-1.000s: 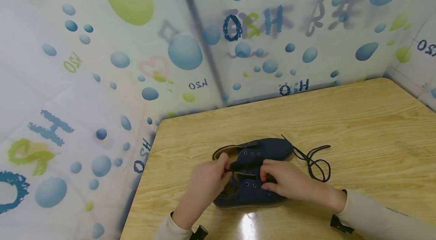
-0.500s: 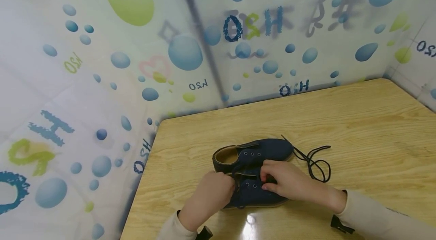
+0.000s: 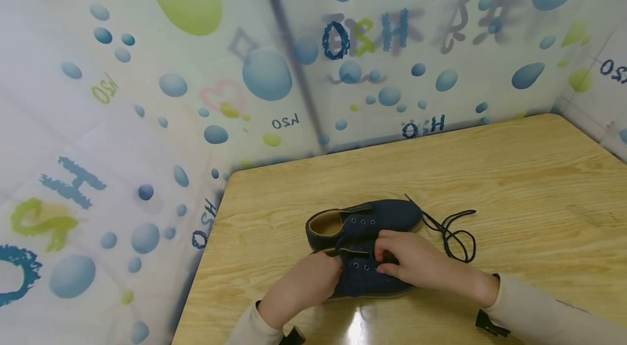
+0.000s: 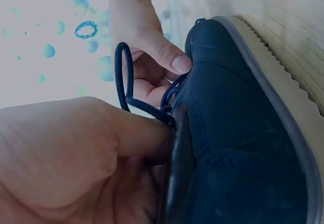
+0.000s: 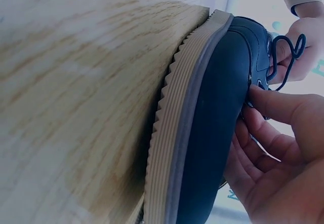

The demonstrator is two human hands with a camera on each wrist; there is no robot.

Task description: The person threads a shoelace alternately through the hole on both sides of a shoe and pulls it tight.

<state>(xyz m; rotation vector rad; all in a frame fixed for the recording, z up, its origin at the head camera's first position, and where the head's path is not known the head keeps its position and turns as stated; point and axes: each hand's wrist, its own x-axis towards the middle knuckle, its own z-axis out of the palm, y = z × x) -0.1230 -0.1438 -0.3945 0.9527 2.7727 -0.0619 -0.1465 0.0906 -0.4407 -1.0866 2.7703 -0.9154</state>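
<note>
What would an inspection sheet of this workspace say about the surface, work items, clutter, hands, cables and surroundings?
Surface: wood-grain table, showing a bright reflection before the near shoe.
Work items: near shoe and far shoe, both dark blue, side by side; a lace loop stands up by the near shoe's opening; a loose lace lies beside the far shoe's toe.
Clutter: nothing seen.
Left hand: thumb inside the near shoe's opening, thumb tip hidden.
Right hand: holds the near shoe at its lacing.
Cables: nothing seen.
Surroundings: pale backdrop with blue and green bubbles and mirrored H2O lettering.
</note>
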